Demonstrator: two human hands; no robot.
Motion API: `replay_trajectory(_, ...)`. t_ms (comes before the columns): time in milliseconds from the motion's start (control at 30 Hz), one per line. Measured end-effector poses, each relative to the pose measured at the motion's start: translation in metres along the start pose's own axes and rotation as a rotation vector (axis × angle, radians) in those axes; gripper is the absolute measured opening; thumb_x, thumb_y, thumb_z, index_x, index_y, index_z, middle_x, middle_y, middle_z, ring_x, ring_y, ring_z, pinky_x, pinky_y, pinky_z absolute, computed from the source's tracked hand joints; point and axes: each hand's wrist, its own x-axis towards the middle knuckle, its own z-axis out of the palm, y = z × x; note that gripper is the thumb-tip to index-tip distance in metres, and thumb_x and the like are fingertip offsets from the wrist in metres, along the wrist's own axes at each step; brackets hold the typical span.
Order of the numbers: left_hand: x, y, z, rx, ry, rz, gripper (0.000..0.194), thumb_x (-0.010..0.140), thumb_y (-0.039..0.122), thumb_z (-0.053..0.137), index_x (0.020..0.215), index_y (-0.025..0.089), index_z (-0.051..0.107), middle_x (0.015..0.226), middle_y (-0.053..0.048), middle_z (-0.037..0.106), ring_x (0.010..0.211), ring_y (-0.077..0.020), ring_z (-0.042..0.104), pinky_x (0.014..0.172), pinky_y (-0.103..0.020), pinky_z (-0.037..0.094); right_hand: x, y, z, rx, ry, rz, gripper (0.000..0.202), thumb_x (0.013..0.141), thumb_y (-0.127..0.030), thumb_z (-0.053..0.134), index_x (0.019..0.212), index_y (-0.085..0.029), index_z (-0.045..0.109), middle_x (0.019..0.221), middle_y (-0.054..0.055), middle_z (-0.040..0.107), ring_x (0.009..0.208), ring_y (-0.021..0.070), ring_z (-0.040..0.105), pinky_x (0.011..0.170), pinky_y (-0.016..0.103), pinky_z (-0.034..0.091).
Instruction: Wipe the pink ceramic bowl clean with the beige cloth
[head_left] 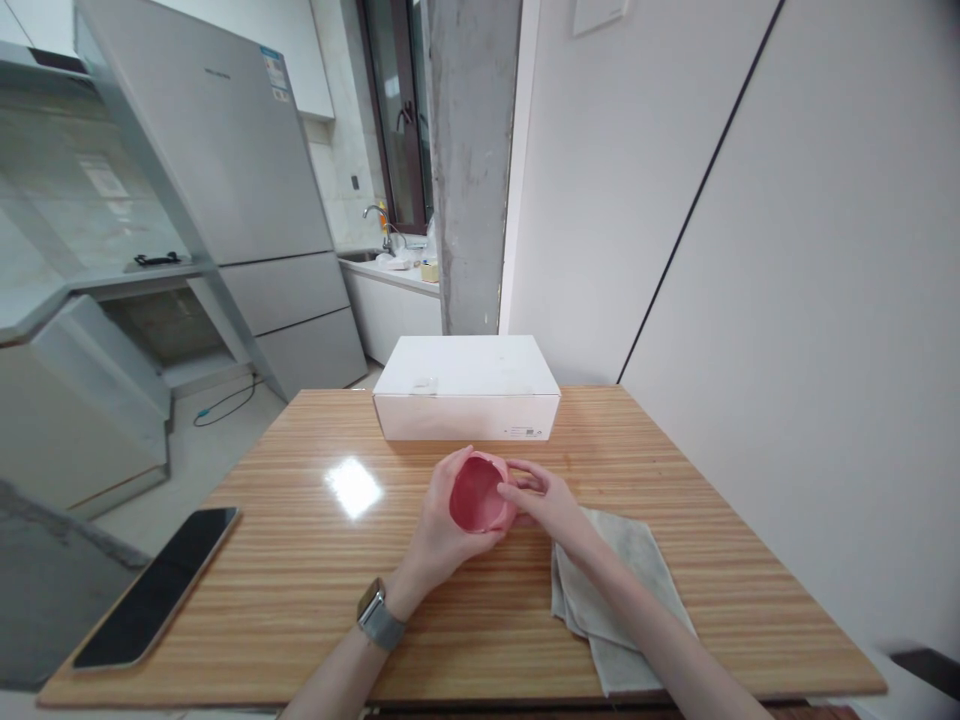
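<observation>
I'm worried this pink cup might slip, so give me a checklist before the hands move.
1. Left hand wrapped around the pink cup: ok.
2. Right hand gripping firmly: cannot tell; its thumb is at the rim.
3. White box apart from the cup: ok, it stands beyond the hands.
4. Grey cloth untouched by the right forearm: cannot tell; the forearm passes over it.
5. Phone away from both hands: ok, at the table's left edge.
</observation>
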Motion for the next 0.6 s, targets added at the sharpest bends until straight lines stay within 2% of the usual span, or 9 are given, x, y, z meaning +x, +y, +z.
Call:
replay_trajectory(100,0.0,-0.001,0.0,-0.021,-0.014,-0.004,0.093,0.055,0.025,0.086,0.138,0.03,0.044,0.138,-0.01,0.049,0.128,-0.0331,0.045,0.109,-0.05,0.035,0.0,-0.001,-0.002,-0.024,0.029,0.053,0.048,0.064,-0.038,0.082,0.105,-0.018,0.067,0.08,0.005,0.076,0.067,0.0196,0.07,0.052,0.027,0.056)
replay_trajectory(233,0.0,-0.001,-0.002,-0.12,-0.081,-0.103,0.097,0.061,0.027,0.085,0.143,0.031,0.034,0.147,-0.01,0.038,0.132,-0.0319,0.041,0.104,-0.048,0.043,0.0,0.001,-0.017,0.037,0.043,0.132,0.047,0.065,-0.038,0.081,0.106,-0.019,0.065,0.071,0.003,0.075,0.06,0.0184,0.069,0.052,0.029,0.057)
replay_trajectory(367,0.0,-0.006,-0.003,-0.134,-0.018,-0.096,0.082,0.071,0.027,0.077,0.141,0.032,0.035,0.148,-0.009,0.036,0.135,-0.0291,0.038,0.102,-0.044,0.046,0.004,0.001,-0.049,0.097,0.109,0.215,0.039,0.069,-0.037,0.077,0.103,-0.019,0.068,0.074,0.003,0.074,0.061,0.0183,0.069,0.054,0.029,0.059)
replay_trajectory(600,0.002,-0.011,-0.001,-0.13,0.045,-0.073,0.068,0.075,0.024,0.072,0.136,0.029,0.043,0.141,-0.009,0.043,0.13,-0.0273,0.045,0.097,-0.042,0.051,0.016,-0.002,-0.107,0.089,0.311,0.194,0.032,0.069,-0.032,0.077,0.097,-0.016,0.071,0.07,0.004,0.073,0.058,0.0177,0.067,0.053,0.029,0.059)
